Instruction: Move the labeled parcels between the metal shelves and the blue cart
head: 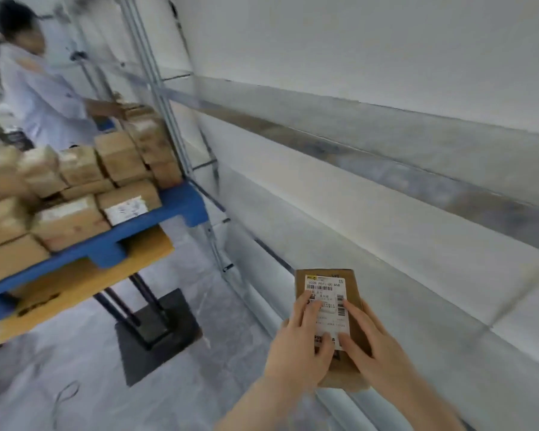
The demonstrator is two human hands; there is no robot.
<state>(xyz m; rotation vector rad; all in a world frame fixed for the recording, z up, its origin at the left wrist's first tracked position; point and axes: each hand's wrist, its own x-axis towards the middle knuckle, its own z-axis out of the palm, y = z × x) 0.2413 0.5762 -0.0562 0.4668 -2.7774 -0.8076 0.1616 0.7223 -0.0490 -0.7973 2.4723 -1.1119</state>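
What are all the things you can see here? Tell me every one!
held parcel: one, brown with a white label, low right, in front of the shelves
stacked parcels: many, brown, some with white labels, on the cart at left
blue cart: one, blue, left
cardboard sheet: one, tan, under the cart's deck
metal shelves: grey, along the right wall
other person: one, in a white coat, top left, reaching toward the parcels
left hand: holds the held parcel
right hand: holds it too
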